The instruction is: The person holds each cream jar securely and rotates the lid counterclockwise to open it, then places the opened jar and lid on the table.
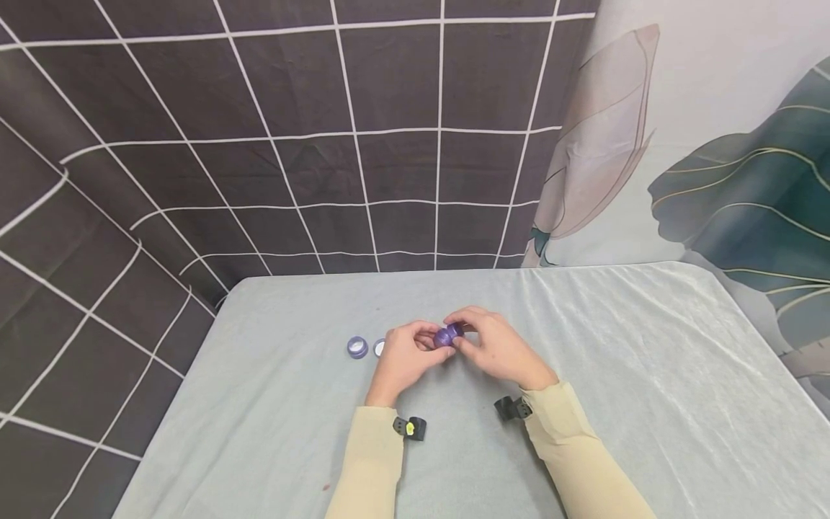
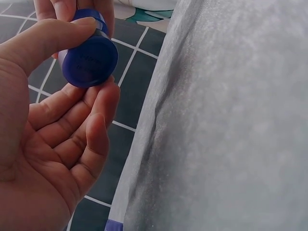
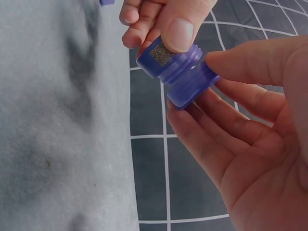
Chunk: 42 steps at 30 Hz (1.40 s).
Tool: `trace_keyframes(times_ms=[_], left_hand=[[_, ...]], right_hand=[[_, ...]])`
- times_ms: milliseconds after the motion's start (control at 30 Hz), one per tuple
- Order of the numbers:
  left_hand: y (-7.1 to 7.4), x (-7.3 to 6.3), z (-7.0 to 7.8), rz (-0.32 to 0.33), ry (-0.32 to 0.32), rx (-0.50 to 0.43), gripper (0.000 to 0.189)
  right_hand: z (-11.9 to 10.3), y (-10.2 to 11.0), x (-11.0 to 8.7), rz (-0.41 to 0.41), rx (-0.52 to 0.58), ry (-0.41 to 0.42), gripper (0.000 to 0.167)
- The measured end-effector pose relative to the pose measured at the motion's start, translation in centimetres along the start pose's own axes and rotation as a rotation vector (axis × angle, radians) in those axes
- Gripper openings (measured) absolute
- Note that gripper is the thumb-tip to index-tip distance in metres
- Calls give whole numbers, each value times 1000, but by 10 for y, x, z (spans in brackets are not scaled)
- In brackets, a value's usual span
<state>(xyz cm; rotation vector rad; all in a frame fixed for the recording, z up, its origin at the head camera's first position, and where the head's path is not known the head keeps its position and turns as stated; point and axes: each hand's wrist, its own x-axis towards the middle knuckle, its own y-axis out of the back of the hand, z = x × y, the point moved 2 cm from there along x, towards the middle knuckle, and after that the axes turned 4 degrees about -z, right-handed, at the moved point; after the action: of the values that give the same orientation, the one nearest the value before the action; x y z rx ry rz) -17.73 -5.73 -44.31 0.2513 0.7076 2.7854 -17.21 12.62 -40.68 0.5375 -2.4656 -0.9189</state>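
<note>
A small purple jar (image 3: 156, 57) with a screw-threaded neck and a speckled patch on its side is pinched by my left hand (image 1: 405, 357), whose thumb presses on it. My right hand (image 1: 496, 346) holds a purple lid (image 3: 190, 89) between thumb and fingertips. The lid sits tilted right at the jar's neck, with part of the threads still showing. In the left wrist view, the jar's round flat end (image 2: 90, 62) faces the camera. Left of my left hand, a purple round container (image 1: 357, 347) with a white inside stands on the table, beside a white disc (image 1: 379, 348) partly hidden by the hand.
A pale grey-blue cloth covers the table (image 1: 272, 432). Dark fabric with a white grid (image 1: 395, 169) hangs behind and at the left, and a leaf-patterned curtain (image 1: 726, 194) hangs at the right. Both wrists carry small black cameras.
</note>
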Motion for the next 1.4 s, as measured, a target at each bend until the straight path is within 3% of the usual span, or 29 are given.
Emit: trace_keyframes(times_ms=[433, 1400], left_hand=[[2, -1, 1, 38, -6, 22, 36], [1, 0, 0, 70, -18, 45, 36]], right_hand=[[5, -1, 0, 37, -32, 36, 25], [7, -1, -1, 50, -83, -91, 29]])
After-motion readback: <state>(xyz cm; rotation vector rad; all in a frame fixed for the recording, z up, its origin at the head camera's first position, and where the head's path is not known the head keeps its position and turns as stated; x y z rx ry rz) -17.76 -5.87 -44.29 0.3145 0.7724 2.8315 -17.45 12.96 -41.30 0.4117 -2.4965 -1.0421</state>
